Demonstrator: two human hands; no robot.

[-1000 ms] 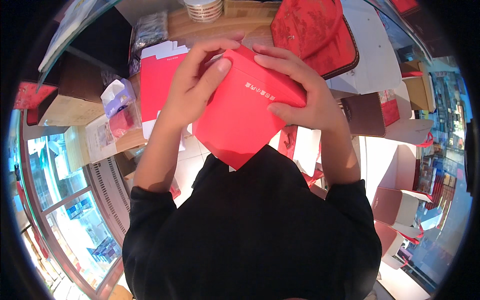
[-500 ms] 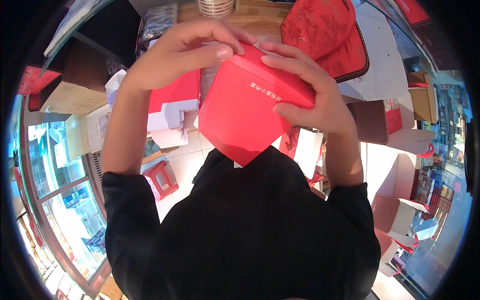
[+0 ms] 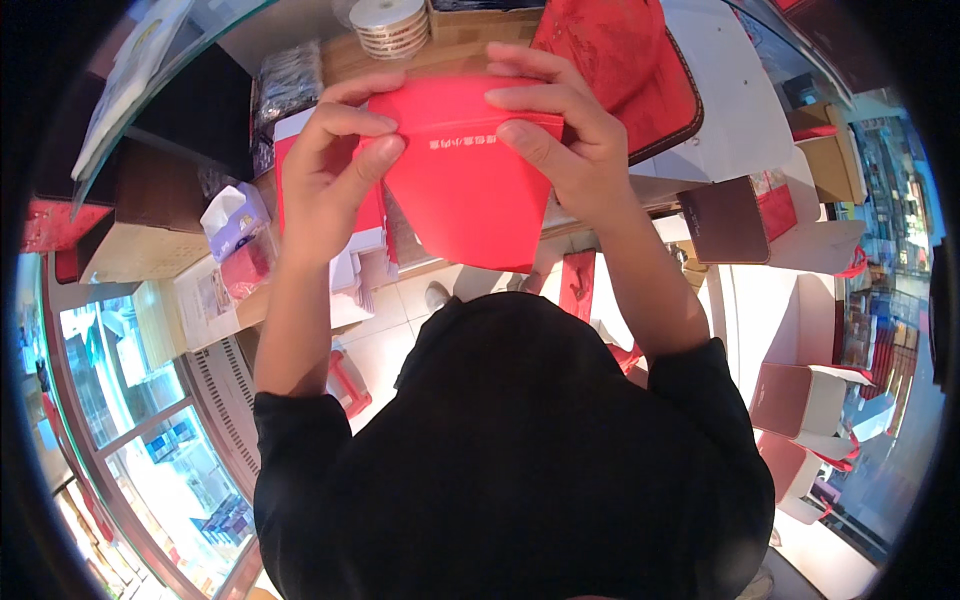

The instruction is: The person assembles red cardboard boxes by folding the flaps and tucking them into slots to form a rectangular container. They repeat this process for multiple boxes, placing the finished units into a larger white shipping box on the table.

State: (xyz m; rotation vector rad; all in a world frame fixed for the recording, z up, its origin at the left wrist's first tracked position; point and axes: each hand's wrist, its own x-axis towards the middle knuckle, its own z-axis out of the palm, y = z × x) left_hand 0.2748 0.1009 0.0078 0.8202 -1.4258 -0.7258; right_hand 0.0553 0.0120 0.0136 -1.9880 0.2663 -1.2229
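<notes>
Red card forms the box (image 3: 465, 195), held up in front of the person at the desk's (image 3: 455, 55) near edge, its line of pale print facing up. Left hand (image 3: 330, 180) and right hand (image 3: 585, 145) each have a nearly closed grip, thumb and fingers pinching its opposite upper corners. Red-and-white card sheets (image 3: 370, 215) lie partly hidden behind the left hand; beyond the right sits a red bag (image 3: 630, 90) with dark edging.
</notes>
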